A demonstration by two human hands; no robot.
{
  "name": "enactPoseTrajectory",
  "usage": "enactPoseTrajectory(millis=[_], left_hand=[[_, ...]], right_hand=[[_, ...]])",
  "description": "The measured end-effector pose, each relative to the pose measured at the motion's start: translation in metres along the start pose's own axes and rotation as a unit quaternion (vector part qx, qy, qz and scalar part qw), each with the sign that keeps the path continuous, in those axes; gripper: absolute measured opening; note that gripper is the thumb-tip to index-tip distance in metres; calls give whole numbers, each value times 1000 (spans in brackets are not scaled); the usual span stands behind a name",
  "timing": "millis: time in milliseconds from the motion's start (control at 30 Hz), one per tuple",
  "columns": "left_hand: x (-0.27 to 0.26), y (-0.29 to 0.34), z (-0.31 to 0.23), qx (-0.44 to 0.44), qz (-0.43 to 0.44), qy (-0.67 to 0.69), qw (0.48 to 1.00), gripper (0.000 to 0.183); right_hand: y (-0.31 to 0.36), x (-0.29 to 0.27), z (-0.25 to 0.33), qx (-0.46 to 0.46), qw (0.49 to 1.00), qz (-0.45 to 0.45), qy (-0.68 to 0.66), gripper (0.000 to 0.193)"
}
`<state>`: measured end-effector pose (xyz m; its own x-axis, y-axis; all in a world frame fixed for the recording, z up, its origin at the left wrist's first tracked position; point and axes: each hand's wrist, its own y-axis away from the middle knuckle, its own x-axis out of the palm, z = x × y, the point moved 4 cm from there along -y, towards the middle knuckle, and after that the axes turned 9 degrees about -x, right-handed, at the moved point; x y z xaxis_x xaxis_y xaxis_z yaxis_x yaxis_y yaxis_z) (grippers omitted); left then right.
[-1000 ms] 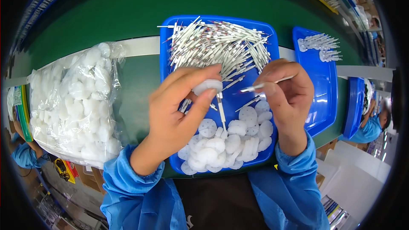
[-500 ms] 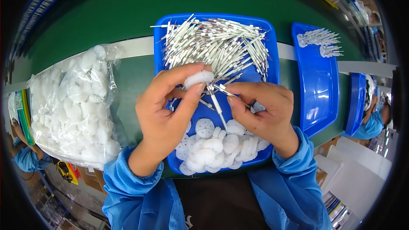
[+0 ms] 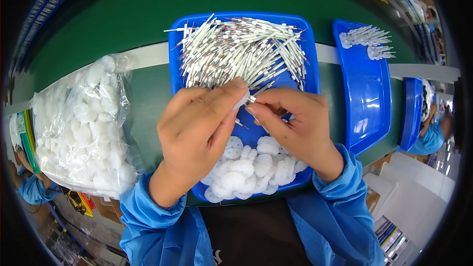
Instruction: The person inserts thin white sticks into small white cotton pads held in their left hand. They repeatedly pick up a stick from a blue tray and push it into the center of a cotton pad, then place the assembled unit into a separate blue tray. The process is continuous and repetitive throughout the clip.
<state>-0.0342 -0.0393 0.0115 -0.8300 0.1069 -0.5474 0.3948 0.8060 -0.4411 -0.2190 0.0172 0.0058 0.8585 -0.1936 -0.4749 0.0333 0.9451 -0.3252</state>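
Note:
Above a blue tray (image 3: 312,49), my left hand (image 3: 194,130) is closed, thumb and fingers pinching a round white plastic disc (image 3: 241,102) that its fingers largely cover. My right hand (image 3: 300,123) pinches a thin white rod with a metallic end (image 3: 252,99) against the edge of that disc; most of the rod is hidden. Whether the two are joined I cannot tell. Behind my hands, a heap of thin white rods (image 3: 241,51) with reddish and metallic ends fills the far half of the tray. A pile of white discs (image 3: 241,173) lies at its near end.
Left of the tray lies a clear bag of white discs (image 3: 91,128) on the green table (image 3: 148,96). A second blue tray (image 3: 365,101) at right carries several discs with rods attached (image 3: 367,37). Farther right are a narrow blue tray (image 3: 412,113) and a person's blue sleeve (image 3: 427,143).
My left hand has rolled over the disc, now covering most of it. The rod that hung down between my hands is largely out of sight. Both hands are closer together.

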Motion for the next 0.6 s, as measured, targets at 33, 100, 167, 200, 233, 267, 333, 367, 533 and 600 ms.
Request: enactPoseTrajectory(millis=[33,100,167,200,233,267,333,367,533,600], left_hand=[[1,1,-2,3,0,-8,1000,42],[2,4,-4,7,-1,-24,1000,42],[3,6,-7,11,-6,-37,999,44],[3,8,-8,-11,4,-36,999,45],[4,10,-9,-33,13,-36,999,46],[4,12,-9,-56,22,-36,998,48],[6,15,-9,-74,27,-26,997,50],[7,15,-9,-83,29,-21,996,51],[7,7,0,-205,33,191,959,52],[7,5,4,-199,41,227,953,53]], right_hand=[[-2,-1,2,-35,999,-8,38,13],[-7,-5,8,-105,988,-24,113,14],[-6,-5,11,-127,981,-35,144,15],[-6,-5,12,-138,976,-41,160,16],[-6,-5,12,-148,974,-40,166,16],[-6,-5,12,-158,972,-40,172,17],[-6,-3,12,-170,968,-35,179,17],[-6,-2,11,-172,968,-30,181,18],[-7,-5,6,-120,986,-27,115,21],[-8,-10,3,-98,994,-11,49,24]])
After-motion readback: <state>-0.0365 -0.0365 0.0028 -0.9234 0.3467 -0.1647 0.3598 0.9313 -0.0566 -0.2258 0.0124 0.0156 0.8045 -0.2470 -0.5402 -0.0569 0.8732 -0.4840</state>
